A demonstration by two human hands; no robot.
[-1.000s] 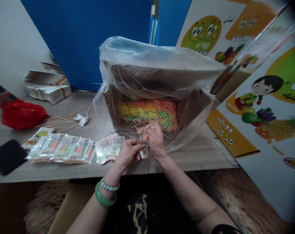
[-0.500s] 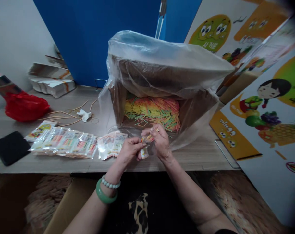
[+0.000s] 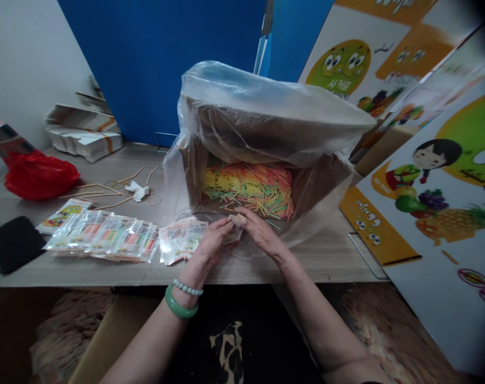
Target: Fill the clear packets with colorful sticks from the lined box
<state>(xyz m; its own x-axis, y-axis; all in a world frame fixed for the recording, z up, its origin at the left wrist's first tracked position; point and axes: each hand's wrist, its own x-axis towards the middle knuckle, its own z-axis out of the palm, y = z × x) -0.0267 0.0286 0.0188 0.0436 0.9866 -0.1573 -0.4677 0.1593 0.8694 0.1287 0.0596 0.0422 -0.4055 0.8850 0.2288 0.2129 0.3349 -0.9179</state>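
Note:
Between my two hands is a small clear plastic packet (image 3: 237, 220), partly hidden by the fingers. My left hand (image 3: 214, 241) is closed on its left side, thumb and fingertips together. My right hand (image 3: 263, 234) pinches the right side, with its fingers fairly straight. Just beyond stands an open carton lined with clear plastic (image 3: 326, 189), holding a heap of thin coloured sticks (image 3: 250, 186) in yellow, pink, orange and green. Left of my left hand lie flat printed packets (image 3: 182, 240). Farther left is a row of filled packets (image 3: 106, 234) with coloured sticks showing inside.
A black flat object (image 3: 15, 244) lies at the table's left. Behind it are a red plastic bag (image 3: 42, 176), loose rubber bands (image 3: 155, 200), a crumpled white scrap (image 3: 137, 190) and stacked folded cartons (image 3: 84, 133). Large printed boxes (image 3: 434, 213) stand on the right.
The packet has been raised slightly and turned. My right fingers have straightened, and the coloured sticks seen in them before no longer show. The view has shifted a little.

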